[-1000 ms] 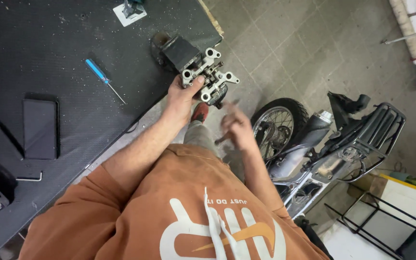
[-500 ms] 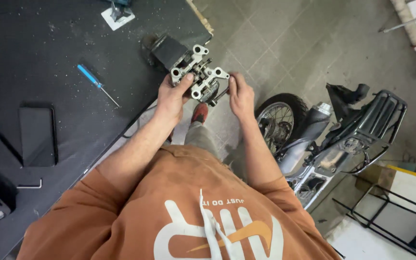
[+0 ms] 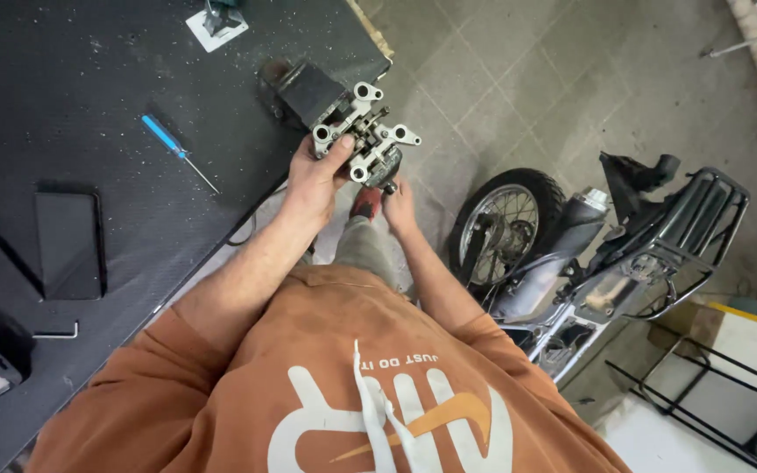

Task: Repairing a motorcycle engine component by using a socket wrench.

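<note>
A person in an orange shirt stands at a black workbench [image 3: 89, 105]. Their left hand [image 3: 313, 184] grips a grey cast-metal engine part with round bolt lugs [image 3: 363, 140], held at the bench's edge in a dark vise [image 3: 304, 88]. Its long axis runs diagonally, pointing off the bench toward the tiled floor. The right hand [image 3: 399, 203] closes beneath its outer end. A blue screwdriver [image 3: 177, 151] lies well apart.

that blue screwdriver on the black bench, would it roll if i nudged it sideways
Probably yes. The blue screwdriver has a slim, round-looking handle and a thin straight shaft, and it lies flat and free on the black bench, touching nothing. It looks small and light, so a light push should shift it. The bench's speckled surface may slow the roll somewhat.
</note>
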